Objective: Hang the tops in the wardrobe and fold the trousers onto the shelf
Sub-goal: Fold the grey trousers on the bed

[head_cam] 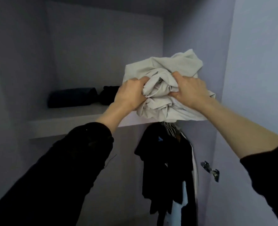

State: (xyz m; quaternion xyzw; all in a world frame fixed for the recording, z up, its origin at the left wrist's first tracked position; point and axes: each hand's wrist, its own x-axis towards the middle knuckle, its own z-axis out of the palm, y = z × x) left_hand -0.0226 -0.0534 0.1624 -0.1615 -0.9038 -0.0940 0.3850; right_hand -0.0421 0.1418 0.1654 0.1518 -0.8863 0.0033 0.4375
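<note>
A bundled pair of pale beige trousers (164, 69) sits at the right end of the wardrobe shelf (66, 123), its lower folds hanging over the front edge. My left hand (130, 95) grips the bundle's left side with curled fingers. On the right side, my right hand (190, 90) clutches a fold of the same cloth. Two dark folded garments lie further left on the shelf: a navy one (71, 97) and a black one (108, 94). Below the shelf hang dark tops (164, 159); the rail is hidden.
The wardrobe's right side wall (252, 79) stands close beside the bundle. A metal door hinge (211, 170) is fixed low on that wall. The back wall and the shelf's left part are pale lilac. A light blue garment (184, 193) hangs among the dark tops.
</note>
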